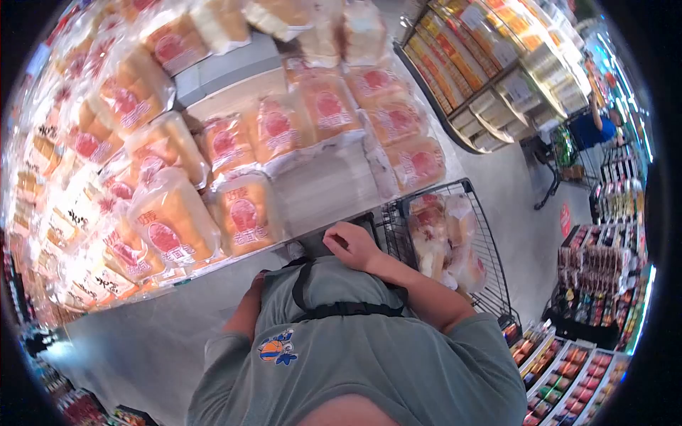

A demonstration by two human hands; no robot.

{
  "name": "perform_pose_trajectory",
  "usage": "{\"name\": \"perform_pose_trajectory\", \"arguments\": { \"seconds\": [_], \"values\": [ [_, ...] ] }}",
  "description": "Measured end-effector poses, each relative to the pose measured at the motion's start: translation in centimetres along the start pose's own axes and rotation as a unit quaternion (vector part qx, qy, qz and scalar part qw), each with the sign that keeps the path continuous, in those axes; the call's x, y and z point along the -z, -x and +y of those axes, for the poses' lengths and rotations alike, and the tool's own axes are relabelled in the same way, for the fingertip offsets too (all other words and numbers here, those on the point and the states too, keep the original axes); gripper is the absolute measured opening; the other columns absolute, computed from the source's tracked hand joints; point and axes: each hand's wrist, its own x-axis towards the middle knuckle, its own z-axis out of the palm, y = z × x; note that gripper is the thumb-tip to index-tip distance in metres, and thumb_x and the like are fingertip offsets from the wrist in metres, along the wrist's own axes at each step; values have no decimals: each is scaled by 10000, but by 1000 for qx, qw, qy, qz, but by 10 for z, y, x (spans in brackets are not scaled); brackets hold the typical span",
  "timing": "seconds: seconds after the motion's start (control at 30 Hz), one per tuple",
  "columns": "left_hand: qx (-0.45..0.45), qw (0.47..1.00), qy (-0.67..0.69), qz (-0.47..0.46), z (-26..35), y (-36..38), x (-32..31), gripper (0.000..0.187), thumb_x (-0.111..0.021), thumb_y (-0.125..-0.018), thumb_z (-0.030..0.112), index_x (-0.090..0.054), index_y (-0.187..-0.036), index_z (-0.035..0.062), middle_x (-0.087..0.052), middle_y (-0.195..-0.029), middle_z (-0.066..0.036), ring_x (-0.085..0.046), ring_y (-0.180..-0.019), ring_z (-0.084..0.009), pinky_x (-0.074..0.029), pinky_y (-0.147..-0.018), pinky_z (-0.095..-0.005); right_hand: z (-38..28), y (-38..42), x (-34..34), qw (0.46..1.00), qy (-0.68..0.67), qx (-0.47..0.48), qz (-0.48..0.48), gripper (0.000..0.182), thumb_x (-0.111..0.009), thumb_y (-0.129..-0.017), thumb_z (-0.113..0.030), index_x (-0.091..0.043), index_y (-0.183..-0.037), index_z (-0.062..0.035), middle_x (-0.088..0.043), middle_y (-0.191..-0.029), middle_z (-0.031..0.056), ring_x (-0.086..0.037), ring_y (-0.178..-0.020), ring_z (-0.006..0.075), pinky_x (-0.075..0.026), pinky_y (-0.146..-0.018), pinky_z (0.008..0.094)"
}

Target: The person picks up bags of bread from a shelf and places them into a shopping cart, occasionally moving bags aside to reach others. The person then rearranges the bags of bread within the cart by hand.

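My right hand (349, 246) is in front of my waist, its fingers curled in loosely, and I see nothing in them. It is between the edge of the display table and the shopping cart (490, 241). My left hand (258, 281) hangs at my left side, mostly hidden by my body and shirt, so its fingers do not show. Nearest to both hands on the table is a bagged loaf of bread (245, 213) with a red print. Several bagged loaves (430, 241) lie inside the wire cart.
Many bagged loaves (174, 227) cover the display table (323, 181) at the left and back, around a grey raised block (227, 71). A rack of packaged goods (490, 78) stands at the upper right. Beyond it, a person in blue (593, 131) is near another cart. Shelves line the right side.
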Motion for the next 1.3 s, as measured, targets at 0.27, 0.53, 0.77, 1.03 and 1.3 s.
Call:
{"name": "perform_pose_trajectory", "arguments": {
  "seconds": [0.27, 0.53, 0.77, 1.03, 1.3],
  "values": [
    [-24, 996, 70, 56, -31, 44, 10, 347, -628, -816, 280, -699, -1064, 48, -676, -1112, -128, -618, -1041, -226, -456, -935, -343, -10, -129, -71, 998, 8, -58, 19, 377, -602, -907, -264, -538, -1208, -46, -593, -952, 141, -593, -807, 266, -483, -742, 373],
    [-99, 943, 288, 136, -124, 16, 0, 416, -520, -901, 368, -632, -1170, 70, -622, -1197, -193, -584, -1085, -327, -449, -934, -400, 29, -202, -103, 999, 24, 8, 35, 250, -578, -916, -243, -603, -1019, -17, -585, -930, 157, -549, -923, 314, -447, -799, 404],
    [-103, 961, 230, 116, -128, 21, 2, 408, -526, -896, 360, -634, -1161, 69, -626, -1188, -193, -588, -1085, -325, -451, -933, -398, -5, -170, -87, 994, 33, 12, 100, 195, -575, -904, -201, -578, -857, -12, -552, -883, 180, -540, -881, 373, -432, -779, 435],
    [-129, 988, 86, 25, -69, -22, 47, 398, -535, -888, 350, -636, -1150, 69, -633, -1177, -192, -594, -1084, -322, -453, -932, -395, -73, -75, 7, 951, 95, 165, 243, 111, -656, -847, -111, -596, -818, -22, -545, -811, 123, -521, -788, 305, -421, -692, 383],
    [-132, 988, -68, -46, -4, -25, 38, 387, -543, -881, 339, -639, -1139, 68, -639, -1166, -191, -600, -1083, -319, -455, -931, -393, -51, 99, 124, 858, 190, -8, 477, 108, -611, -887, -110, -590, -824, -24, -539, -762, 119, -531, -711, 282, -424, -651, 356]
  ]
}}
